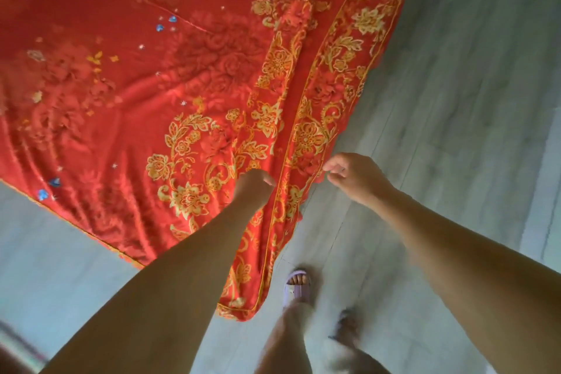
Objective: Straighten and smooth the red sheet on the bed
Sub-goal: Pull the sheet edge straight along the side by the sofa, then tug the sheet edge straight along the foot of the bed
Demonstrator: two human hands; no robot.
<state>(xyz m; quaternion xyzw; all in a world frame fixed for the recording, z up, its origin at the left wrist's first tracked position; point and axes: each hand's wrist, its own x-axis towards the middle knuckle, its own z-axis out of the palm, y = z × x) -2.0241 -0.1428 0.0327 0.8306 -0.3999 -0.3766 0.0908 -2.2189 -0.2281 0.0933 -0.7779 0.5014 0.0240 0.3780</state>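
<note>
The red sheet (136,76) with gold flower borders covers the bed and fills the upper left of the view. One corner hangs down to the floor near my feet. Creases run across its middle and lower left. My left hand (253,187) is closed into a fist on the gold-patterned fabric near the bed's corner. To its right, my right hand (352,176) pinches the sheet's hanging edge between thumb and fingers.
Pale grey wood-look floor (455,100) surrounds the bed on the right and below. My foot in a purple slipper (297,288) stands just beside the hanging sheet corner; my other foot is blurred to its right.
</note>
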